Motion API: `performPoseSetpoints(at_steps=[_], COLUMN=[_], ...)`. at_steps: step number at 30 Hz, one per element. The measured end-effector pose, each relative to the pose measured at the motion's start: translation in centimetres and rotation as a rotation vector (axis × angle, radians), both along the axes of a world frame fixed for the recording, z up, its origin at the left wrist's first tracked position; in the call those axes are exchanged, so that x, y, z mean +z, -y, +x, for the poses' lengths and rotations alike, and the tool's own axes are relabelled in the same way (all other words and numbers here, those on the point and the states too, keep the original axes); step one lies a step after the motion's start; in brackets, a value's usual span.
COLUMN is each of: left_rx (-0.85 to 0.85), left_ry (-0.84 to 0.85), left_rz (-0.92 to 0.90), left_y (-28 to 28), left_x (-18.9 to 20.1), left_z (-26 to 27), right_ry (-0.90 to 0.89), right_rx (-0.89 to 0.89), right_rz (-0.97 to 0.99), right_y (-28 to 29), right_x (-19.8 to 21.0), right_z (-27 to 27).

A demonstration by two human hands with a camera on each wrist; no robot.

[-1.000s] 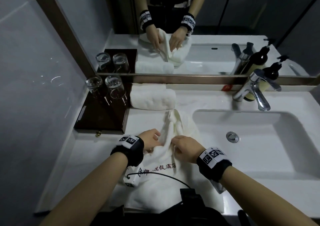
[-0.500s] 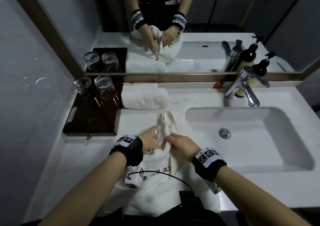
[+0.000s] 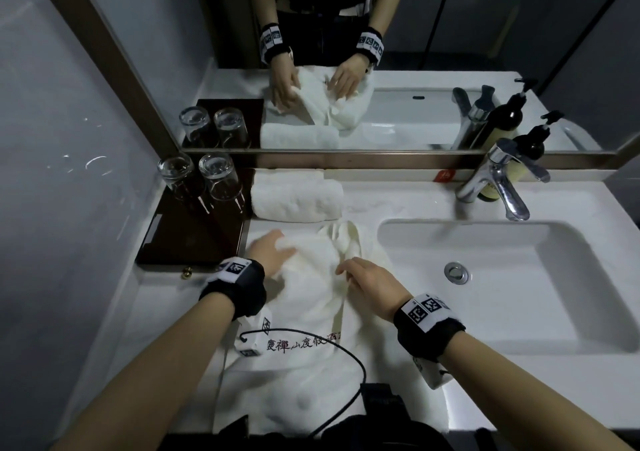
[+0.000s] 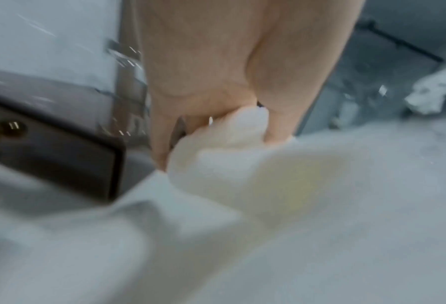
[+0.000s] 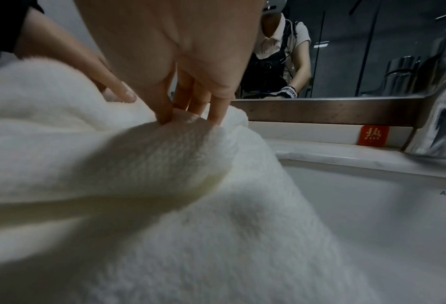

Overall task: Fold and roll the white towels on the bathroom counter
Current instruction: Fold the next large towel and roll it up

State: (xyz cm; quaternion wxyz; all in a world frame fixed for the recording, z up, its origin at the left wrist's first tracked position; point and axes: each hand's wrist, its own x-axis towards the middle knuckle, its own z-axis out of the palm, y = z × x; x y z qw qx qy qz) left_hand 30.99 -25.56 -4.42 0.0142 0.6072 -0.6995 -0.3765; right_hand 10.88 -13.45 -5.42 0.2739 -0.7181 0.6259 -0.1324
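Left hand (image 3: pixel 273 253) grips a bunched fold of the white towel (image 3: pixel 311 312) at its 10 o'clock corner, thumb and fingers curled round the cloth, as our left wrist view shows. Our right hand (image 3: pixel 372 288) sits at the towel's middle, fingers (image 5: pixel 216 107) bent and digging into a ridge of terry; whether it pinches or only presses we cannot tell for sure, but it looks like a pinch. The towel lies lengthwise on the table (image 3: pixel 166 312), beside the sink (image 3: pixel 519 277), its far end crumpled at 12 o'clock just below 1 rolled towel (image 3: pixel 296 196).

To do this step well, we judge we should draw the gripped edge out toward 9 o'clock until the wrinkles flatten, while the right hand anchors the centre. Keep the cloth off the dark tray (image 3: pixel 194 236) with its 2 glasses (image 3: pixel 201 177), and square the far end before folding.
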Motion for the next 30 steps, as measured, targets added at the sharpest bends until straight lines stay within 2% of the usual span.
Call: performPoseSetpoints(at_steps=[3,5,7,9,10,12,14,15,16,17,19,21,25,28,30], left_rx=[0.138,0.142,0.069,-0.078,-0.183,-0.391,-0.462,-0.434,-0.367,-0.276,-0.062,0.060,0.133,0.252,0.355], left_ry=[-0.161,-0.219,-0.223,-0.164,-0.066,0.272,0.590,0.654,0.619,0.500,0.139,-0.147,-0.405,-0.596,-0.684], left_rz=[-0.180,-0.190,-0.155,-0.063,-0.020,-0.013,-0.115,-0.176,-0.208,-0.207,-0.172,-0.186,-0.081,0.075,0.085], left_y=[2.0,2.7,3.2,3.5,3.6,3.6,3.6,3.6,3.7,3.8,3.7,3.4,3.0,2.6,2.3], left_x=[2.0,2.9,3.8,4.5,4.7,5.1,5.6,5.8,5.9,6.0,6.0,6.2,6.5,6.5,6.2], left_z=[1.4,2.2,2.6,2.7,2.8,3.2,3.7,4.1,4.6,5.1,5.9,6.3,6.4,6.6,7.2], right_ry=[0.011,0.042,0.107,0.176,0.202,0.241,0.269,0.281,0.293,0.307,0.349,0.398,0.478,0.539,0.602], right_rx=[-0.042,-0.052,-0.051,-0.034,-0.017,0.014,0.030,0.036,0.044,0.053,0.067,0.072,0.070,0.040,0.015], right_rz=[-0.064,-0.136,-0.192,-0.251,-0.289,-0.348,-0.373,-0.381,-0.388,-0.397,-0.415,-0.422,-0.382,-0.347,-0.315], right_y=[0.8,1.4,2.3,3.7,4.5,6.0,7.3,7.7,8.1,8.4,9.0,9.7,11.2,11.8,12.2], right_x=[0.8,1.6,2.7,4.0,4.6,5.5,6.0,6.1,6.2,6.2,6.2,6.4,6.8,6.9,7.0], right_z=[-0.3,-0.2,0.3,1.4,2.1,3.6,4.9,5.4,5.9,6.4,7.3,8.3,9.9,10.6,10.5])
